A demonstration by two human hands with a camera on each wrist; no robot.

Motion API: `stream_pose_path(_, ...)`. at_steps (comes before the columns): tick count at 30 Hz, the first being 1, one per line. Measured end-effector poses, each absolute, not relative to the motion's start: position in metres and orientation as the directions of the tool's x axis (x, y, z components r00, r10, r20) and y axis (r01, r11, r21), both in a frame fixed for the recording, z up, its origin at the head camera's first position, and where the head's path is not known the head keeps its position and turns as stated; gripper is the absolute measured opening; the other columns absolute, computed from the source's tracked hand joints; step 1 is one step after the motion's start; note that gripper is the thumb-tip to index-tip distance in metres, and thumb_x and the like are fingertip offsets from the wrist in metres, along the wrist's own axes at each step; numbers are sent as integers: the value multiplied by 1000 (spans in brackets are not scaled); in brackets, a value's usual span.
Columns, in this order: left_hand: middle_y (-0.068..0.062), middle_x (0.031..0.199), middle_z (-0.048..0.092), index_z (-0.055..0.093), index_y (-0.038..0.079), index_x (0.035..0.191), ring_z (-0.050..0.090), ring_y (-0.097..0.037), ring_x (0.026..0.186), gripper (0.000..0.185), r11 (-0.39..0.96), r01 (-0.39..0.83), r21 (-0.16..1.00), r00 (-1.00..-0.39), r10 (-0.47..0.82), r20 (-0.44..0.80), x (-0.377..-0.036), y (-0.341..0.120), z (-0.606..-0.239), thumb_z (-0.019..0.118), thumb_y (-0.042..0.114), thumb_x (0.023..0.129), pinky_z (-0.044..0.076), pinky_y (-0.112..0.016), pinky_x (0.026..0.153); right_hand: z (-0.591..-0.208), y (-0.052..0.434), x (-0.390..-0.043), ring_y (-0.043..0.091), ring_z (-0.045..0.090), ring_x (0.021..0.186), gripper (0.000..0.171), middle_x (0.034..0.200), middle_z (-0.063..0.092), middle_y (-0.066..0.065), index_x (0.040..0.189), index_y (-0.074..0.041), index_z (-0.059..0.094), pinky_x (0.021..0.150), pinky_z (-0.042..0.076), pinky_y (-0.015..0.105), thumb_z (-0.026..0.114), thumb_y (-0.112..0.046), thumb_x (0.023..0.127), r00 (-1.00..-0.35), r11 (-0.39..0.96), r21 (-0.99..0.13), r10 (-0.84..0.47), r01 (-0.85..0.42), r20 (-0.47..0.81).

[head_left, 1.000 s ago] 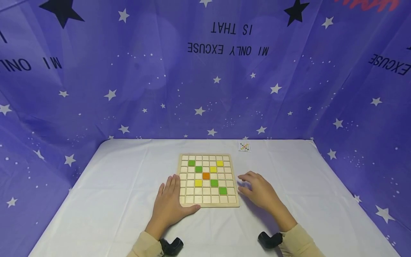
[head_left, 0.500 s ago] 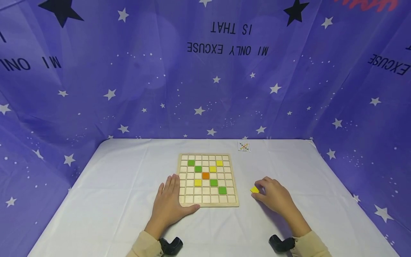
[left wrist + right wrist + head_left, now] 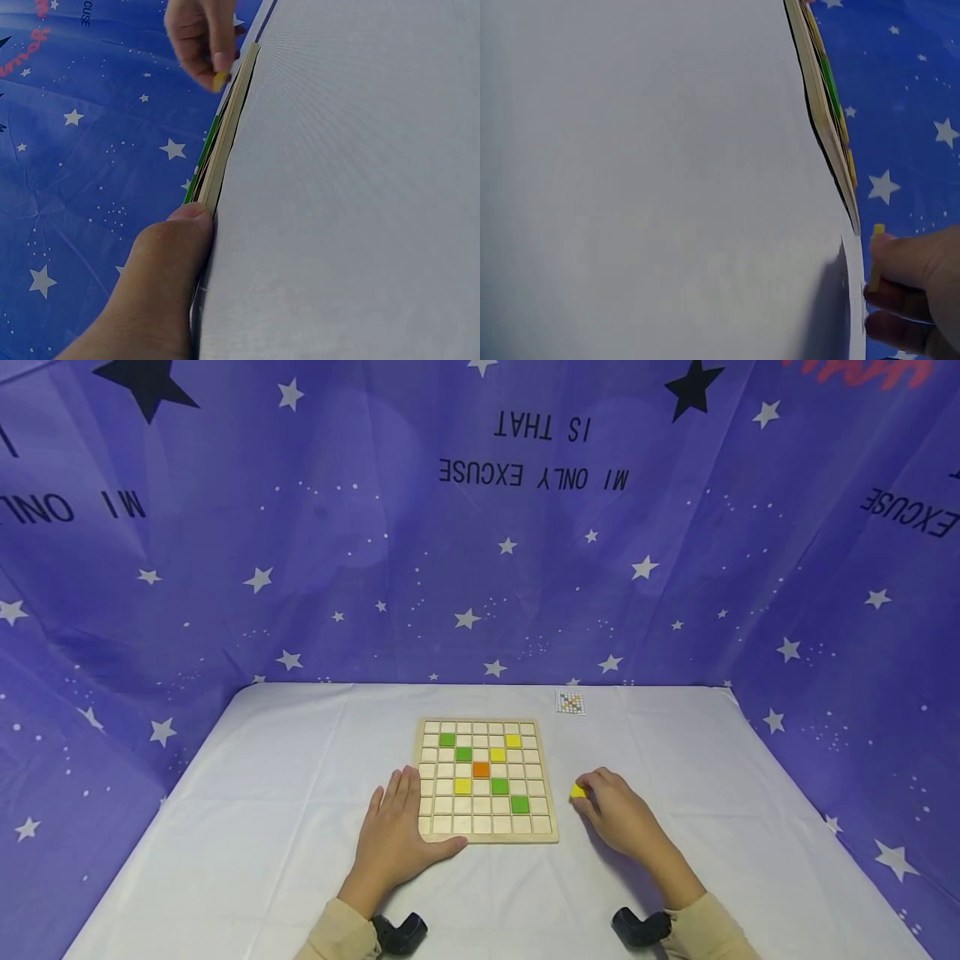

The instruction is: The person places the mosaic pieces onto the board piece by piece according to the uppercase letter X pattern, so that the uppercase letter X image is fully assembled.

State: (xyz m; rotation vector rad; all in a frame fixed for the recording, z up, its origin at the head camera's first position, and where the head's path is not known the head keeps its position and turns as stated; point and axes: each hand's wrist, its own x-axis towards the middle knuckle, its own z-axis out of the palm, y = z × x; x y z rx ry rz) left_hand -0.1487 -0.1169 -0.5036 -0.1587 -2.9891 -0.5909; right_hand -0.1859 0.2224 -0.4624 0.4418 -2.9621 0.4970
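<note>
A square wooden grid board lies on the table, filled with pale squares. Among them sit several coloured tiles: greens, yellows and one orange tile at the centre. My left hand rests along the board's left side with straight fingers, its thumb on the near edge. Just right of the board, my right hand pinches a yellow tile between thumb and fingers, apart from the board. In the right wrist view the yellow tile shows edge-on, partly covered by the thumb.
A small printed card with a coloured grid pattern lies behind the board to the right. White cloth covers the table. A purple star-printed curtain hangs behind it and along both sides.
From beside the board, my right hand moved right, where the yellow tile came into view in its fingers, then came back left with it. My left hand and the board stayed put.
</note>
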Motion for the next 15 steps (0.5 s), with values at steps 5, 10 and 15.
stream_pose_path(5, -16, 166, 16, 13, 0, 158, 14, -32, 155, 137, 920, 119, 374, -990, 84, 110, -149, -117, -504, 57, 91, 65, 12, -52, 125, -459, 199, -187, 14, 57, 91, 25, 103, 65, 0, 113, -8, 66, 78, 52, 36, 71, -21, 93, -934, 875, -330, -305, -353, 188)
stream_pose_path(10, -16, 166, 17, 13, 0, 158, 14, -32, 155, 137, 921, 118, 371, -991, 84, 106, -149, -117, -503, 56, 91, 65, 12, -52, 125, -457, 170, -185, 11, 60, 97, 25, 107, 68, -5, 114, -13, 70, 83, 54, 35, 72, -25, 91, -917, 847, -355, -349, -396, 191)
stream_pose_path(15, -16, 165, 18, 15, -1, 158, 15, -32, 155, 137, 923, 121, 365, -990, 86, 110, -149, -117, -503, 55, 92, 65, 13, -52, 125, -458, 140, -183, 11, 64, 101, 27, 108, 69, -6, 115, -15, 72, 87, 56, 34, 70, -30, 93, -858, 792, -334, -452, -512, 243)
